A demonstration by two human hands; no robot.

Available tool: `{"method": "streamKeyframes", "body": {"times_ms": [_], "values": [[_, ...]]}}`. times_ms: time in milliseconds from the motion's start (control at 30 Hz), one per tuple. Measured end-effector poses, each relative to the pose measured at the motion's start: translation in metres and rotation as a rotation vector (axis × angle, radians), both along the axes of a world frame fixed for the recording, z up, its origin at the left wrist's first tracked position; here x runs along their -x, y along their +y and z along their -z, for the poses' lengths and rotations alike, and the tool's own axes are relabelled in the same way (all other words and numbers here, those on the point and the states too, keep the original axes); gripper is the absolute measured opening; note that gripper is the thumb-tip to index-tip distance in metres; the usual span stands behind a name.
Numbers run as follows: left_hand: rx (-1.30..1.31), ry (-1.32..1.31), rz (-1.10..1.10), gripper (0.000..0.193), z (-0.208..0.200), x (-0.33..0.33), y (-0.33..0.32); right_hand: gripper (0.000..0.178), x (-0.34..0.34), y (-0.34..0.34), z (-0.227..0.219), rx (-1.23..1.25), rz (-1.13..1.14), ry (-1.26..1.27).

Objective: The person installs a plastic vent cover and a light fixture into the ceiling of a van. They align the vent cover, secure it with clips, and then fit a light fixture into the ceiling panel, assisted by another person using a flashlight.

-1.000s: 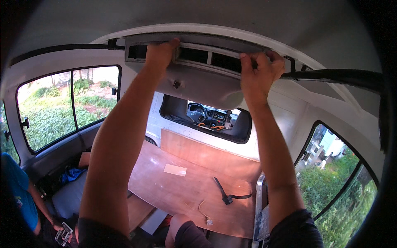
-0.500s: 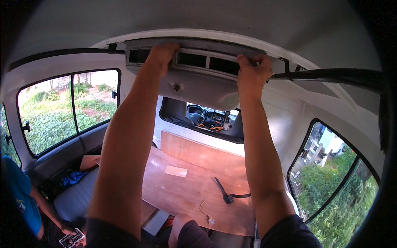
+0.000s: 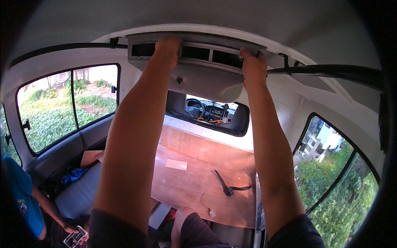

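Overhead, a long grey air vent housing (image 3: 198,40) with several dark rectangular openings runs under the ceiling. Both my arms reach up to it. My left hand (image 3: 169,49) is closed on the front of the housing between two openings, its fingertips hidden. At the right end of the openings, my right hand (image 3: 254,66) grips the vent edge, thumb side by the opening and the other fingers partly hidden. Below the vents, a small dark socket (image 3: 179,80) sits in the smooth grey underside.
A wooden board (image 3: 194,182) below carries a pale card, a black strap (image 3: 226,188) and a wire with a small connector (image 3: 211,213). At lower left, another person's hand holds a slotted white frame (image 3: 75,237). Black rails (image 3: 331,71) flank the housing; windows line both sides.
Both hands have shifted slightly right in view, still on the housing. My right hand's fingers have changed position at the vent edge. The other person's slotted frame has moved slightly right.
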State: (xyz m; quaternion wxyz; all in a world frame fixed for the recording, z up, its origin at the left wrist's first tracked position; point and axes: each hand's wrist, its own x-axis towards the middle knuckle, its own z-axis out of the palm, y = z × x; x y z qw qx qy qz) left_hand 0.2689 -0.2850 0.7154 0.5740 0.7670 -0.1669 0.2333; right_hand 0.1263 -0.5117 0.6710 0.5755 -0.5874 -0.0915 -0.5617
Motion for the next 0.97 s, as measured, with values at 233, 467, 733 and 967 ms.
{"method": "streamKeyframes", "body": {"times_ms": [233,467,733,967], "values": [[-0.991,-0.287,-0.546,0.053,-0.003,0.017,-0.002,0.052,-0.021,-0.015,-0.004,0.076,0.119,-0.057],[-1.055,-0.396,-0.714,0.053,0.006,0.048,-0.006,0.052,-0.015,-0.004,0.004,0.136,0.401,-0.049],[0.349,-0.126,0.010,0.070,0.019,0.037,-0.011,0.056,-0.013,-0.015,0.005,0.208,0.351,-0.020],[0.124,-0.381,-0.319,0.071,0.026,-0.008,-0.008,0.072,-0.015,-0.020,0.017,0.274,0.221,-0.101]]}}
